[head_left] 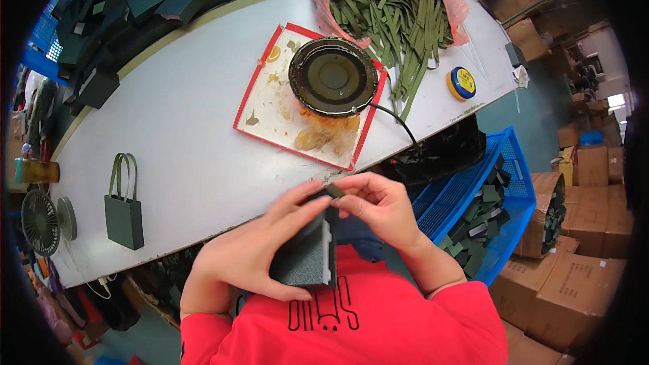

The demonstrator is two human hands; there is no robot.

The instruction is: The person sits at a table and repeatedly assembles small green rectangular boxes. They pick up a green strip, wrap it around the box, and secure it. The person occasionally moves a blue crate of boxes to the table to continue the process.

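Left hand [260, 240] is gripping green box [301, 258] | right hand [382, 206] is pinching olive strip [334, 190] at box's far end | handled bag [124, 222] is standing, seemingly finished; box apparently lacking handles

Laid with blue-green floor [545, 120];
furnished with white table [182, 108]; piled rightward with brown cartons [568, 290]; lit by bright panel [616, 101]

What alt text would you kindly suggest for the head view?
A bare left-hand grip holds a green box; the right-hand grip pinches a ribbon near the box's far end. The white table bears a black dish and a small bag.
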